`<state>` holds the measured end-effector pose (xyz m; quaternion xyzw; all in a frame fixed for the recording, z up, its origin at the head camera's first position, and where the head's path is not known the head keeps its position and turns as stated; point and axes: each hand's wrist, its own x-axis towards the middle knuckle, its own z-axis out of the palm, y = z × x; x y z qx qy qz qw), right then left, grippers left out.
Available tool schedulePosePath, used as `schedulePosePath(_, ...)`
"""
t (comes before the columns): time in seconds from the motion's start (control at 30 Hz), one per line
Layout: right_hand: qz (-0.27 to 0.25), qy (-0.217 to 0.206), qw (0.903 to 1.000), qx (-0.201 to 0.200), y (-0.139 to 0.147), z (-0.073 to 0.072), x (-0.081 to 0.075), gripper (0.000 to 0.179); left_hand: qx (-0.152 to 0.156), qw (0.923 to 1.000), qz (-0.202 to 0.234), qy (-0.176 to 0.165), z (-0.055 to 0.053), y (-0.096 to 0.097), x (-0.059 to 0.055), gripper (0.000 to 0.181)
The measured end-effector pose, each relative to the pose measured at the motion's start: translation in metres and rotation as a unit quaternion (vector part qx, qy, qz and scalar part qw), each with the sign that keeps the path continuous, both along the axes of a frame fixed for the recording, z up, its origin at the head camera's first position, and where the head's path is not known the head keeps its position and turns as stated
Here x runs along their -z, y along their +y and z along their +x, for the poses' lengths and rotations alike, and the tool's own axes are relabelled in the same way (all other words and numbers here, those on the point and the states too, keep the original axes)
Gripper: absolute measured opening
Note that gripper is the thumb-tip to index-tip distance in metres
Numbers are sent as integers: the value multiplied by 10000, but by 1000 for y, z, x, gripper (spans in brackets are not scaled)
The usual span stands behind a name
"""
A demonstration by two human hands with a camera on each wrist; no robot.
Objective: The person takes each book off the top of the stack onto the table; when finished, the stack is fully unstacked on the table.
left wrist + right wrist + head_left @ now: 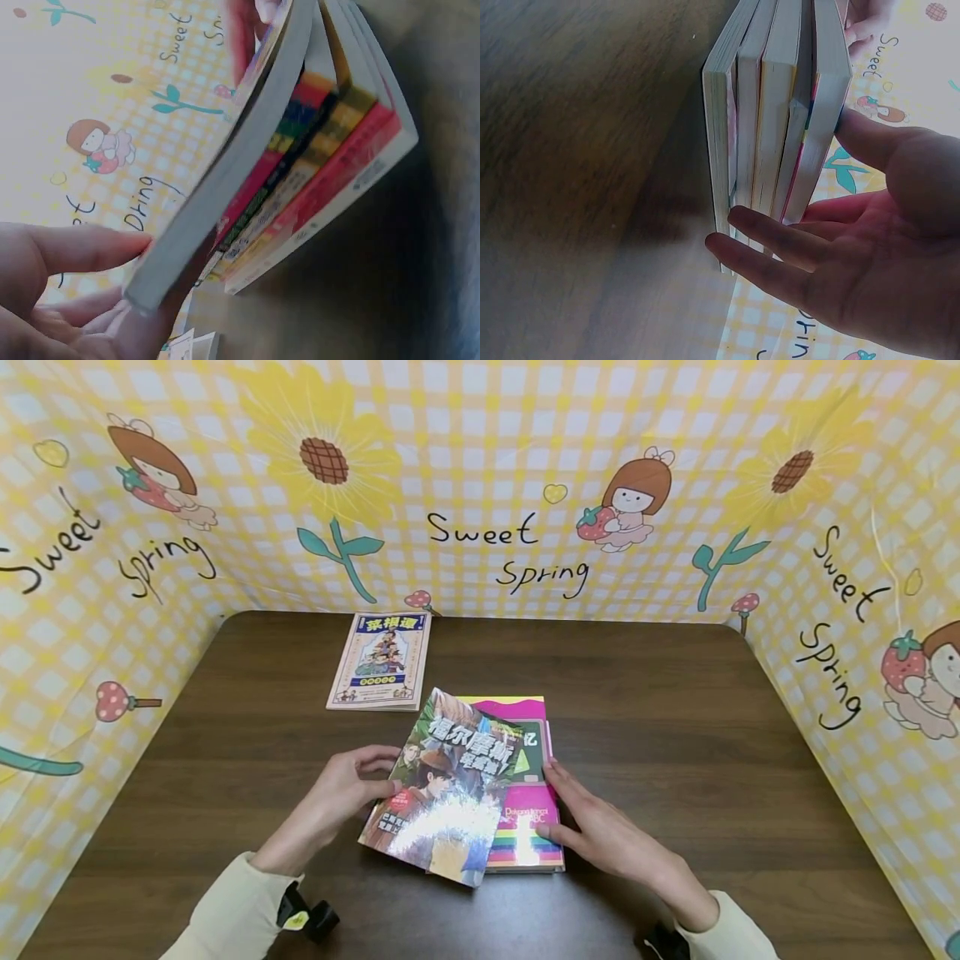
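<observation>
A pile of several books lies at the middle of the dark table. Tilted across its top is a paperback (457,768) with a glossy illustrated cover, pinched at its left edge between the thumb and fingers of my left hand (341,785). In the left wrist view, this paperback (214,180) is lifted at an angle off the spines below. Partly covered by it is a pink book (528,806) with rainbow stripes. My right hand (611,835) touches the pile's right side, thumb at the pink book's edge; its fingers (780,236) extend along the page edges.
Farther back and to the left, a thin book (382,664) with a cream and blue cover lies flat on the table (637,702). A yellow checked cloth (480,468) with printed flowers surrounds the table's back and sides.
</observation>
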<state>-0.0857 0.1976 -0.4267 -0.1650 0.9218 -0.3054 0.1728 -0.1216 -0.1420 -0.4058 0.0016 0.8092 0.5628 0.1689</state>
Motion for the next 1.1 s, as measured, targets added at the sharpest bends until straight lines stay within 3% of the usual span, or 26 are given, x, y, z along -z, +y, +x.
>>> schedulePosePath(0.3, -3, 140, 9999, -59, 1, 2, -1, 85, 450, 9982, 2, -390, -4, -7, -5, 49)
schedulePosePath(0.57, -86, 233, 9997, -32, 1, 3, 1, 85, 727, 9949, 362, -594, -4, -7, 3, 62)
schedulePosePath(0.8, -469, 392, 9981, 111, 3, 3, 5, 82, 704, 9946, 611, -464, -2, -6, 7, 58)
schedulePosePath(1.1, -851, 546, 9949, 67, 4, -1, 13, 68, 503, 9958, 679, -362, -5, -7, 2, 61)
